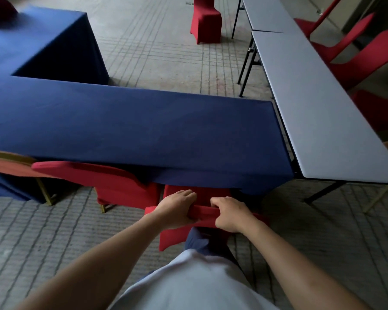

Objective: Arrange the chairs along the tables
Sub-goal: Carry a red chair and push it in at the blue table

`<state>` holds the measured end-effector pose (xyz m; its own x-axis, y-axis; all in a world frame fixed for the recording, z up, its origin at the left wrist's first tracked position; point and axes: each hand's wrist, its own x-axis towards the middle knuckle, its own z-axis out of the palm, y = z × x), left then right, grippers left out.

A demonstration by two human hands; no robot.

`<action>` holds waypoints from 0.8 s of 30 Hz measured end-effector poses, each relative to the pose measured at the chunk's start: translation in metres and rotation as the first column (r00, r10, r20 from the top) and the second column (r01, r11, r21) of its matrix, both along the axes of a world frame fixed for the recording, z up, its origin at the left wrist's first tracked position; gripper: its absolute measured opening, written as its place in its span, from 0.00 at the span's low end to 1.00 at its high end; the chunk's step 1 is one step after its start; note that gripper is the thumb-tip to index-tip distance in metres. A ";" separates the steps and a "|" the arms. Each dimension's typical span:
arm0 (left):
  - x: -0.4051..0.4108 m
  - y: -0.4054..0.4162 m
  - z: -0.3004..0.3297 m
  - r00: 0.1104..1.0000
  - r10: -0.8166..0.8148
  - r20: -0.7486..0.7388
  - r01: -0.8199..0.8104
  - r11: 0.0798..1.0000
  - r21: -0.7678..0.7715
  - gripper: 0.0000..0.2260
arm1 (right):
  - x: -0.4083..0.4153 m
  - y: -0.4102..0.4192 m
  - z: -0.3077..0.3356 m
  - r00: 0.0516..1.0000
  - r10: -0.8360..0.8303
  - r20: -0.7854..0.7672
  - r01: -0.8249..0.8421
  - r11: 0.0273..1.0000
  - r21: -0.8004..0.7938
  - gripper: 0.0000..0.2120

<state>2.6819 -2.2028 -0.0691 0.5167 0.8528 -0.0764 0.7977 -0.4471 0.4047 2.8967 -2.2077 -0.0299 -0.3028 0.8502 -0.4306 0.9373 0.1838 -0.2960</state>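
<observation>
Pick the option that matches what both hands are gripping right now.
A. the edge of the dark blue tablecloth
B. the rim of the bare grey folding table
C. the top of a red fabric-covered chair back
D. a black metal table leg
C: the left hand and right hand both curl round the top of the red fabric-covered chair back, just below the blue-clothed table.

Both hands, left hand point(177, 209) and right hand point(230, 214), grip the red chair point(205, 214) at the blue table point(130, 128).
</observation>
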 end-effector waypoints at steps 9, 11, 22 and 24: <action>-0.001 0.116 -0.014 0.994 0.083 -0.068 -0.087 0.994 -0.065 0.23 | 0.003 0.123 -0.022 0.996 -0.033 -0.085 0.031 0.999 -0.024 0.10; 0.001 0.150 -0.002 0.991 0.121 -0.048 -0.125 0.988 -0.087 0.24 | 0.006 0.158 -0.013 0.992 -0.051 -0.115 0.050 0.999 -0.009 0.09; 0.002 0.247 0.028 0.981 0.179 -0.077 -0.189 0.970 -0.152 0.24 | 0.005 0.262 0.013 0.989 -0.039 -0.144 0.036 0.999 -0.017 0.08; 0.003 0.248 0.029 0.983 0.170 -0.075 -0.180 0.970 -0.162 0.24 | 0.006 0.262 0.012 0.989 -0.037 -0.143 0.036 0.999 -0.012 0.08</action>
